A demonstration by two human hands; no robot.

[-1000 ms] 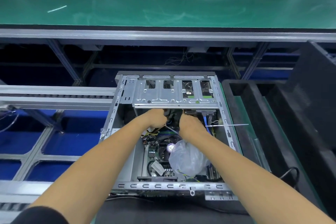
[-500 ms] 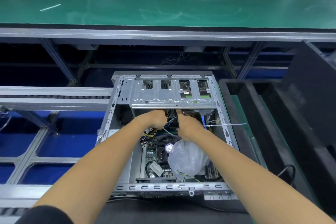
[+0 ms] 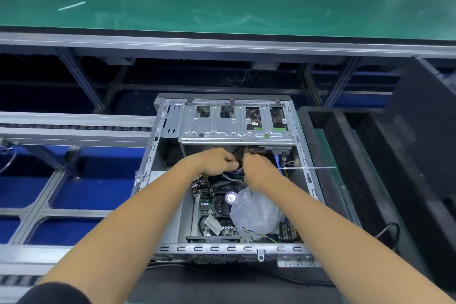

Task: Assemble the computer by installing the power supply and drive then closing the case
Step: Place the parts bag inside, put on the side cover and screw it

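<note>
Both hands have drawn back slightly from under the drive cage (image 3: 237, 126) since the earlier frame. The left hand (image 3: 214, 161) and right hand (image 3: 256, 168) meet inside the open case (image 3: 148, 163), fingers curled, pinching a cable bundle (image 3: 234, 171). A plastic bag (image 3: 256, 212) lies at 6 o'clock of the hands; case walls flank them at 3 and 9 o'clock.

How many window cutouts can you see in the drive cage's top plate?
4, in a row along the far edge of the drive cage: far left, centre left, centre right, far right. None seem hidden.
</note>
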